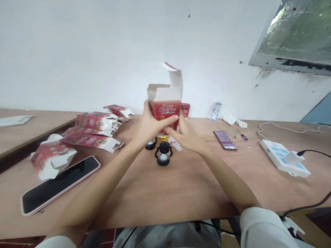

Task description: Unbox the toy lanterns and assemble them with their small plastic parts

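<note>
A red printed cardboard box (pixel 167 106) is held upright above the table, its white top flaps raised and its tall lid flap standing at the back. My left hand (pixel 155 120) grips it on the left side, thumb across the front. On the right side my right hand (pixel 184 131) is closed on the same box, with the thumbs close together. Below my hands a small black lantern (pixel 163 154) stands on the table. Another dark lantern (pixel 150 144), partly hidden by my left hand, is behind it, beside a yellowish item (pixel 162 137) and small white pieces (pixel 176 144).
Several flattened red boxes (pixel 90 139) lie at the left, near a phone (pixel 60 184). A second phone (pixel 224 140), a small screwdriver-like tool (pixel 242 135), crumpled tissue (pixel 230 119) and a white power strip (pixel 283 158) with cables are on the right. A wall (pixel 103 51) rises behind.
</note>
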`<move>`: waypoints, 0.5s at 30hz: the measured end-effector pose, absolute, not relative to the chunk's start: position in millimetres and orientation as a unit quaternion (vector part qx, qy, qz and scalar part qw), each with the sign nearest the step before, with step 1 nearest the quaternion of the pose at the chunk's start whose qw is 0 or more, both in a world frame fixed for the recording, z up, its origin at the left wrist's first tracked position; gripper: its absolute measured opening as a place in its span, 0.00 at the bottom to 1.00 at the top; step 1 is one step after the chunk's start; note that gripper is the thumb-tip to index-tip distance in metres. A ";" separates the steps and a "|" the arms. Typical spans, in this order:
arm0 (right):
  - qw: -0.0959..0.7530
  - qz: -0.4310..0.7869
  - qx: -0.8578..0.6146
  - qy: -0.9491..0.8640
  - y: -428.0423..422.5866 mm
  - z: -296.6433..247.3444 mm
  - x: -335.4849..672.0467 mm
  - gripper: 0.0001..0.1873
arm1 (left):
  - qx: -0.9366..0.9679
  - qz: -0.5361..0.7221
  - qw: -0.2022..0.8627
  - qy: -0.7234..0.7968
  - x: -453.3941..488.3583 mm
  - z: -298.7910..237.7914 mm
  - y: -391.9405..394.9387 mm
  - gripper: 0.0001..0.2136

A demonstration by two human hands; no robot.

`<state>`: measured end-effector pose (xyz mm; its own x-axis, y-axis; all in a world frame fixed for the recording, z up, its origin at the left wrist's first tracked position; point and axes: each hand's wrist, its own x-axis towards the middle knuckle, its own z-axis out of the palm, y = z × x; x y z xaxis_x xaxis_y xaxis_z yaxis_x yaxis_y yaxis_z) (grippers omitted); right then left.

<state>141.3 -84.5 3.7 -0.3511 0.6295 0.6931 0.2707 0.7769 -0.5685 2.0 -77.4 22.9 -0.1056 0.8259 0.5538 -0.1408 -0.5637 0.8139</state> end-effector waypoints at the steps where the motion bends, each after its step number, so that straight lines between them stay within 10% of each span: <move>1: 0.485 0.168 -0.275 -0.813 -85.4 3.3 140.0 0.29 | 0.585 0.658 0.365 0.303 3.1 23.1 -80.2 0.25; 15: 0.522 0.051 -0.327 -0.786 -80.8 -2.5 134.2 0.61 | 0.674 0.612 0.321 0.261 6.9 25.4 -91.6 0.17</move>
